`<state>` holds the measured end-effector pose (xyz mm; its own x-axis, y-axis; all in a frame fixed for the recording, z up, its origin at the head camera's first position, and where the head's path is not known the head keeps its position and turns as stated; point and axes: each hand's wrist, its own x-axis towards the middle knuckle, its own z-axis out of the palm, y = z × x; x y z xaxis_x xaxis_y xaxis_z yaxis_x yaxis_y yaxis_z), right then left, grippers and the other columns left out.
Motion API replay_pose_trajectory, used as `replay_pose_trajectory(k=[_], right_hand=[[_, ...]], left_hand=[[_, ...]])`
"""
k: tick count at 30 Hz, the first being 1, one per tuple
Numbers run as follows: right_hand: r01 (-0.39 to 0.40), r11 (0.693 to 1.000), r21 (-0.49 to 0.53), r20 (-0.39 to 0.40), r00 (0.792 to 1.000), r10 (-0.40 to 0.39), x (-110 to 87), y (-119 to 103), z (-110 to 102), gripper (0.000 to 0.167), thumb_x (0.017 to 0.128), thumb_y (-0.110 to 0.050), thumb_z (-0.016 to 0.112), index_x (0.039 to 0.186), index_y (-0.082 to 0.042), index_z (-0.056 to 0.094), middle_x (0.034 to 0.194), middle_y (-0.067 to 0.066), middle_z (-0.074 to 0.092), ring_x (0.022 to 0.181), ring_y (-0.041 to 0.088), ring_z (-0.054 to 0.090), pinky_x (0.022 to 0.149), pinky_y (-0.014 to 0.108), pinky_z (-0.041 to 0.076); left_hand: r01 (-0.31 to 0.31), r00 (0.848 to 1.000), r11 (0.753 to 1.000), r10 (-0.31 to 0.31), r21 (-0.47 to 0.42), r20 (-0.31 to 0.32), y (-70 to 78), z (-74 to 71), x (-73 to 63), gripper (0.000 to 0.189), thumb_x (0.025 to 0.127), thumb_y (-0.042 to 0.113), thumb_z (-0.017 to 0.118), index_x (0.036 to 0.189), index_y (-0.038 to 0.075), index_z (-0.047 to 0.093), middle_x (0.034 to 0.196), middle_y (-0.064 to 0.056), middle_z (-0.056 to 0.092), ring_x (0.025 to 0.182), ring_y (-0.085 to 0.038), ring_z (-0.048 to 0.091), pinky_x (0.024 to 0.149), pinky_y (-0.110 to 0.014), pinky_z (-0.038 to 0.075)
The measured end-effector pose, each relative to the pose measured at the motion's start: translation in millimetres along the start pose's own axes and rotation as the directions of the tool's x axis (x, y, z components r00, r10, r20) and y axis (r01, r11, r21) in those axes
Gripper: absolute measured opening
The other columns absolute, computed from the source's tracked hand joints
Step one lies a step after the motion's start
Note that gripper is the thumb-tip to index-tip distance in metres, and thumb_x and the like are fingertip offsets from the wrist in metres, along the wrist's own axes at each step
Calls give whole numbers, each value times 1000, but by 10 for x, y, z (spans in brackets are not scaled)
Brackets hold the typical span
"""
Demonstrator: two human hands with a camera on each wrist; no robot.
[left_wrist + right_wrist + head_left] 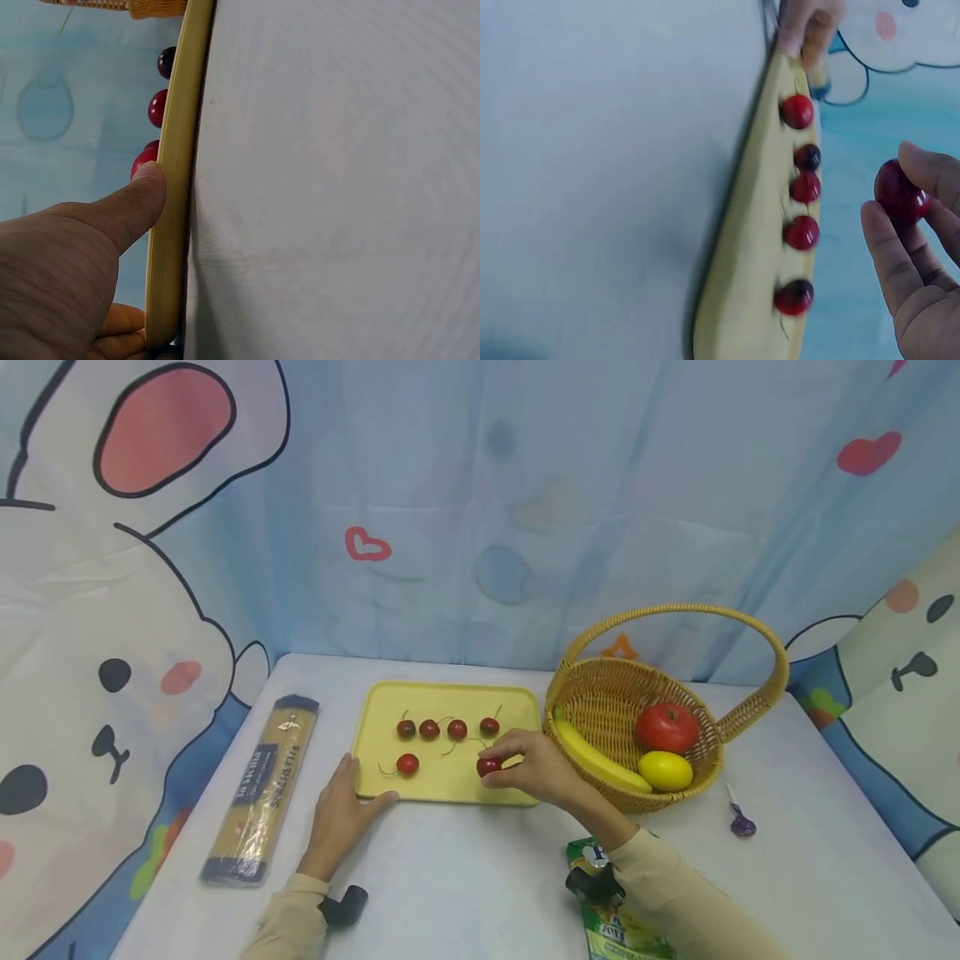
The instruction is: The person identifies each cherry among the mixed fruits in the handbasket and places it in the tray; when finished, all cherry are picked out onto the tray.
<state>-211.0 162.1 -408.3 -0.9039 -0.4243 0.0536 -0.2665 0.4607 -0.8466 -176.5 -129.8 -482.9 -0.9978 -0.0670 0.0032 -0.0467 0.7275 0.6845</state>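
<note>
My right hand (pixel 536 766) pinches a dark red cherry (pixel 900 195) between thumb and fingertips, over the right part of a yellow tray (pixel 450 789). Several more cherries with thin stems lie on the tray. Most make a loose row toward the back, among them a dark one (pixel 406 729); a brighter cherry (pixel 407 765) sits in front at the left. At the tray's front left corner rests my left hand (pixel 341 818), fingers fairly straight and spread from the thumb. Its thumb (pixel 139 199) touches the front rim, and its fingers lie along the left side.
Right of the tray stands a wicker basket (pixel 633 672) with a tall handle, holding a banana (pixel 600 756), a red fruit (pixel 667 727) and a lemon (pixel 665 771). A wrapped lollipop (pixel 742 821) lies farther right. Bagged spaghetti (pixel 262 793) lies left; a green packet (pixel 611 927) is partly under my right forearm.
</note>
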Motion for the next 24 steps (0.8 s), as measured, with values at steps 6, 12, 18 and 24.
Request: replay_pose_trajectory(k=[6,12,18,24], right_hand=[[-4,1000,-28,-28,1000,3,212,-14,289,30,76,-11,86,104,-5,78,100,6,75,95,19,68,80,32,57],[-28,997,-72,-68,997,23,396,-9,509,26,75,-8,85,100,-6,79,97,4,75,92,19,69,82,32,57],[-73,993,-92,-88,994,65,528,63,671,27,75,-1,84,101,-4,79,96,6,76,88,16,69,79,28,58],[-85,981,-173,-93,993,69,570,100,783,29,75,-5,85,103,-4,78,98,7,77,93,18,69,85,34,58]], left_hand=[[-4,1000,1000,4,-9,4,-17,4,7,91,83,33,80,145,-16,35,156,-34,27,143,-47,30,119,-53,29],[11,1000,1000,-11,-2,9,-20,6,13,91,84,34,80,146,-14,35,157,-32,26,144,-47,29,119,-53,28],[9,1000,1000,-9,-4,6,1,-1,22,90,84,33,80,145,-14,35,156,-33,26,144,-47,29,119,-52,28],[6,1000,1000,-6,-8,4,-4,-2,14,90,83,33,80,145,-15,35,156,-33,26,144,-47,29,119,-52,28]])
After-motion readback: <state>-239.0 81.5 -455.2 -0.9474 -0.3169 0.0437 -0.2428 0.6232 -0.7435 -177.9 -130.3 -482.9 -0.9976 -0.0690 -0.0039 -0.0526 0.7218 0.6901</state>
